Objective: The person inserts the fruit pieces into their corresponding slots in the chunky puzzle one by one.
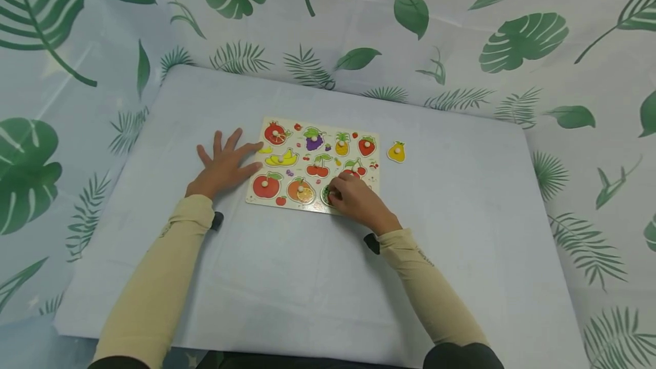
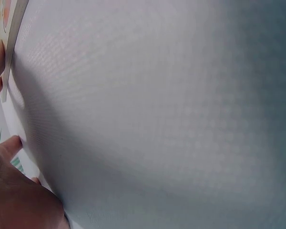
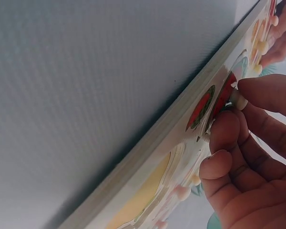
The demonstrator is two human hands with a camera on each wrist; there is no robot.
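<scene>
A fruit peg puzzle board (image 1: 266, 203) lies flat on the table, most of its recesses filled with knobbed fruit pieces. My right hand (image 1: 353, 198) is over the board's lower right part, covering some of it. Between thumb and fingers it pinches the pale knob (image 3: 237, 99) of a red watermelon piece (image 3: 224, 95) with a green rind, low over the board. My left hand (image 1: 222, 167) spreads its fingers beside the board's left edge, with thumb and index fingertip on that edge. A yellow pear piece (image 1: 396, 151) lies on the table just right of the board.
White cloth covers the table (image 1: 461, 198), and a leaf-printed curtain (image 1: 456, 33) hangs behind it and at both sides. In the right wrist view a yellow pear-shaped picture (image 3: 140, 200) shows near the board's edge.
</scene>
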